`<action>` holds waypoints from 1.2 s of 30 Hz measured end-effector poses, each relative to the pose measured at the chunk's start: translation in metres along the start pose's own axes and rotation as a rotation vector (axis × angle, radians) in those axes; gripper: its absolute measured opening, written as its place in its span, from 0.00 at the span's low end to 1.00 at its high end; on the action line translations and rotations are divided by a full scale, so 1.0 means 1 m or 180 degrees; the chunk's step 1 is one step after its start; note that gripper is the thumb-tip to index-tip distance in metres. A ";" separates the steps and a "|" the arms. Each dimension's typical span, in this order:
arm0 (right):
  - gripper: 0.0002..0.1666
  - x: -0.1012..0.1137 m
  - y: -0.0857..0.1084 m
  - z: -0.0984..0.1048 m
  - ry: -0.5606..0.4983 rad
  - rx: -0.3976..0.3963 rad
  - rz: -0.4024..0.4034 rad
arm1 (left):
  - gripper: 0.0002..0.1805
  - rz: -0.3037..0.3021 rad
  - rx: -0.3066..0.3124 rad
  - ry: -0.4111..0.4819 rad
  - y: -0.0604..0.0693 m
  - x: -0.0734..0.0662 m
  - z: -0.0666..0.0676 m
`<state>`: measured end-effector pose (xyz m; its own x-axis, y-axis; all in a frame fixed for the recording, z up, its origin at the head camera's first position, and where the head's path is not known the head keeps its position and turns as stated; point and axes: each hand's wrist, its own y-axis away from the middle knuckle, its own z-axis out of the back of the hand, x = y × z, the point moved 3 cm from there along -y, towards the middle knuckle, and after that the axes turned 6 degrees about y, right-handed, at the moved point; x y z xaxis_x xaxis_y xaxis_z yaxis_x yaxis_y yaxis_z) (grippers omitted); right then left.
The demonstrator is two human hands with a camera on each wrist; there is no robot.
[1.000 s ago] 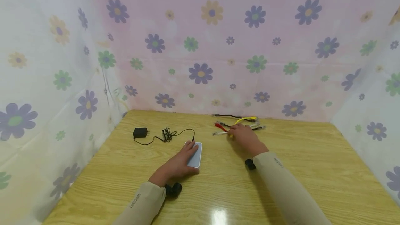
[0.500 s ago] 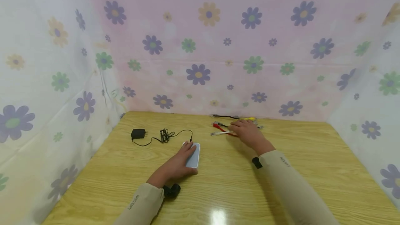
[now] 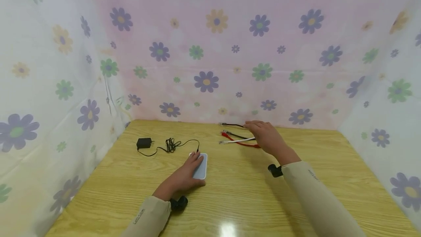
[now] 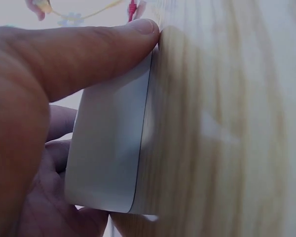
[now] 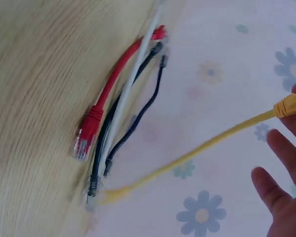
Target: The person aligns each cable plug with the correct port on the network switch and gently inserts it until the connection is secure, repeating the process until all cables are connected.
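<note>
My left hand (image 3: pixel 184 176) grips a small flat white box (image 3: pixel 201 170) with a grey top, thumb along the near side and fingers toward the far end. The left wrist view shows the thumb against a smooth face of the white box (image 4: pixel 111 148). A yellow network cable (image 5: pixel 202 148) is pinched by its booted plug in my right hand (image 5: pixel 291 192); its other end hangs by the cable pile. In the head view the hand hides this cable. Left of my right hand lie a red network cable (image 3: pixel 241 143), a white one (image 3: pixel 241 140) and two black ones (image 3: pixel 235 125).
A black power adapter (image 3: pixel 144 143) lies at the back left of the wooden table (image 3: pixel 236 193). Its bundled cord (image 3: pixel 171 145) runs to the far end of the white box. Flower-patterned cloth (image 3: pixel 207 46) hangs behind the table and along both sides.
The yellow cable, earlier lying on the pile, is now lifted in my right hand, which has moved right and up off the other cables. My left hand stays on the white box.
</note>
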<state>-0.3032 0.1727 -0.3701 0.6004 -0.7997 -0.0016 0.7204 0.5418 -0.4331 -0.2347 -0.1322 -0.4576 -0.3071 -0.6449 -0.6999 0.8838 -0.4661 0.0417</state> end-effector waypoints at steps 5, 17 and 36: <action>0.19 0.001 0.016 0.016 -0.0674 0.0198 -0.0415 | 0.51 0.0028 -0.0039 0.0013 0.000 0.000 -0.001; 0.23 0.005 0.053 -0.003 -0.2811 0.0131 -0.1157 | 0.51 -0.0044 -0.0068 0.0000 -0.002 0.004 -0.004; 0.13 0.030 0.058 -0.048 -0.3150 0.0061 -0.1666 | 0.51 0.0056 -0.0072 -0.0007 0.004 -0.002 -0.004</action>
<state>-0.2599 0.1677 -0.4386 0.2272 -0.3767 0.8980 0.9652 0.2096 -0.1563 -0.2292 -0.1309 -0.4588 -0.2922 -0.6542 -0.6976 0.8967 -0.4409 0.0379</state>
